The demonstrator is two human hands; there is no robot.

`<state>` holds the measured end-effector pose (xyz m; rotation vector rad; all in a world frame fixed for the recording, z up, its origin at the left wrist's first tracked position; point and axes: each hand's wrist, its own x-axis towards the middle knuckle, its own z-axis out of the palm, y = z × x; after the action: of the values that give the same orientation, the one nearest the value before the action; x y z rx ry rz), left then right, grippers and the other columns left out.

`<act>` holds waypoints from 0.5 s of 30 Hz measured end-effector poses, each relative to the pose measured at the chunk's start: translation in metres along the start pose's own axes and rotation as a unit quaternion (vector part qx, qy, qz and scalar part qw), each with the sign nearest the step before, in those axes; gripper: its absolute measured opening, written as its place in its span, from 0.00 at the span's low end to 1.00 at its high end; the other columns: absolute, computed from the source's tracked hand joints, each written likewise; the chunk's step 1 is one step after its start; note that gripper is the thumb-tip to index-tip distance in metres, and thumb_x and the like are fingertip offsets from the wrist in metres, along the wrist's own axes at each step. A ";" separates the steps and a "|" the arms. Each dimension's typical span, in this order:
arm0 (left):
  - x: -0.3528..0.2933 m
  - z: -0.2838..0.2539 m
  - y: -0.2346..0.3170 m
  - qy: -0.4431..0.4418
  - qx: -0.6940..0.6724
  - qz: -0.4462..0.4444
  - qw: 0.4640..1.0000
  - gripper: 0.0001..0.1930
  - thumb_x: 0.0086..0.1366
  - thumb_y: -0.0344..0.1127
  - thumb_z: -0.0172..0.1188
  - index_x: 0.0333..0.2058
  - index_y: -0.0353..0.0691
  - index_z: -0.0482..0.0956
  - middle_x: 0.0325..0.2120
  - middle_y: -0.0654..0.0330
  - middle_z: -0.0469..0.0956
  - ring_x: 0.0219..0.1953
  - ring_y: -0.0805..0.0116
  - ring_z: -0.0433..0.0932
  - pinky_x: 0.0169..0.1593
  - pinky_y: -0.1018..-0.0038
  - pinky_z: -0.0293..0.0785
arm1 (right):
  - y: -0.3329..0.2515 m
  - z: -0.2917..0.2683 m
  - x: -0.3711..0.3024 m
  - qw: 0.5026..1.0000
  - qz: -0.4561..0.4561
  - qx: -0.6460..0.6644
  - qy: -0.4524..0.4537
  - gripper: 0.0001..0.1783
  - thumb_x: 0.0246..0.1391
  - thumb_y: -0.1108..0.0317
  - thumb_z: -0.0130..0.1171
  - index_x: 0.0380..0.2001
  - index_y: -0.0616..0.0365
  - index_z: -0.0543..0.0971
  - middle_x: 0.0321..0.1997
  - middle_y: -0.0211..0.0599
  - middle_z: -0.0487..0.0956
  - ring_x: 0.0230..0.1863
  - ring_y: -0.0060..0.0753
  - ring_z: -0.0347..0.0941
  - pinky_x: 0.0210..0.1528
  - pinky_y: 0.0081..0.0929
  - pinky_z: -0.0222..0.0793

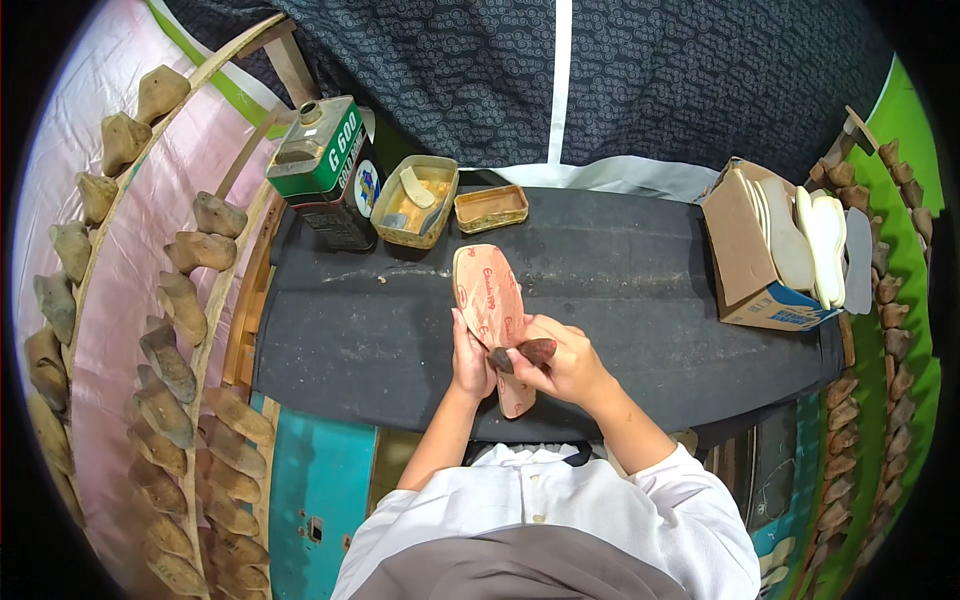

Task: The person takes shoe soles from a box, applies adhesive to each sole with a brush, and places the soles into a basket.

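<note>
A pink shoe insole (488,283) with red print and a pale edge is held upright over the near part of the table, toe end away from me. My left hand (471,356) is closed around its left side. My right hand (568,363) grips a tool (538,351) with two dark red-brown, rounded handle ends, pressed close against the lower half of the insole. The tool's working end is hidden behind the fingers and the insole, so its exact kind is unclear.
A black cloth covers the table (640,280). At the back left stand a green and black metal can (318,170), a stained tub (425,225) and a shallow tray (492,209). A cardboard box (745,265) of insoles stands right. Racks of wooden shoe lasts (183,305) flank both sides.
</note>
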<state>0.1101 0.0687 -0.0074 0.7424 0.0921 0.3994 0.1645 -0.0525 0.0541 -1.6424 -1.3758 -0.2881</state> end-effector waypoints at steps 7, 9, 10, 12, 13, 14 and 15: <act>-0.010 -0.008 -0.006 -0.013 -0.057 -0.014 0.998 0.32 0.67 0.58 0.27 0.57 0.38 0.57 0.53 0.55 0.65 0.54 0.64 0.66 0.57 0.69 0.62 | -0.010 0.001 0.016 0.991 -0.060 0.025 0.120 0.09 0.46 0.69 0.62 0.30 0.60 0.75 0.26 0.39 0.75 0.31 0.35 0.73 0.34 0.26 0.71; -0.011 -0.016 -0.009 -0.001 -0.059 -0.030 0.998 0.32 0.67 0.58 0.27 0.57 0.38 0.57 0.53 0.54 0.65 0.54 0.64 0.65 0.58 0.69 0.61 | -0.011 0.002 0.016 0.991 -0.063 0.022 0.112 0.08 0.45 0.71 0.62 0.30 0.60 0.75 0.26 0.38 0.75 0.28 0.34 0.73 0.31 0.25 0.71; -0.010 -0.018 -0.010 0.005 -0.040 -0.028 0.999 0.32 0.67 0.58 0.27 0.57 0.38 0.57 0.53 0.55 0.65 0.54 0.64 0.66 0.58 0.69 0.61 | -0.012 0.002 0.012 0.995 -0.048 0.019 0.088 0.08 0.44 0.71 0.61 0.29 0.60 0.75 0.26 0.38 0.75 0.27 0.34 0.73 0.30 0.25 0.71; -0.012 -0.019 -0.012 0.011 -0.022 -0.025 0.999 0.32 0.67 0.58 0.27 0.57 0.38 0.57 0.53 0.55 0.65 0.54 0.64 0.66 0.58 0.69 0.61 | -0.009 0.002 0.008 0.997 -0.027 0.018 0.064 0.07 0.43 0.73 0.61 0.28 0.60 0.75 0.25 0.37 0.75 0.23 0.32 0.72 0.26 0.23 0.70; -0.013 -0.017 -0.013 0.025 -0.019 -0.024 0.999 0.31 0.67 0.58 0.27 0.57 0.38 0.58 0.52 0.55 0.66 0.54 0.64 0.66 0.58 0.69 0.61 | -0.008 0.000 0.008 0.997 -0.027 0.019 0.064 0.07 0.43 0.73 0.61 0.28 0.60 0.75 0.25 0.37 0.75 0.23 0.32 0.72 0.26 0.23 0.70; -0.014 -0.016 -0.014 0.040 -0.016 -0.023 0.999 0.31 0.67 0.58 0.27 0.57 0.38 0.58 0.52 0.54 0.66 0.54 0.64 0.66 0.58 0.69 0.61 | -0.008 -0.002 0.008 0.999 -0.009 0.019 0.050 0.07 0.43 0.74 0.60 0.28 0.60 0.75 0.25 0.37 0.75 0.23 0.32 0.72 0.26 0.23 0.70; -0.015 -0.019 -0.016 0.040 -0.016 -0.023 0.999 0.31 0.67 0.58 0.27 0.57 0.38 0.58 0.52 0.54 0.66 0.54 0.64 0.66 0.58 0.69 0.61 | -0.008 -0.004 0.007 0.999 0.009 0.019 0.035 0.07 0.43 0.74 0.60 0.28 0.60 0.75 0.25 0.37 0.75 0.23 0.32 0.72 0.26 0.23 0.70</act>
<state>0.0977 0.0641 -0.0330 0.6907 0.1775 0.3870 0.1615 -0.0513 0.0653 -1.5981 -1.3059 -0.3054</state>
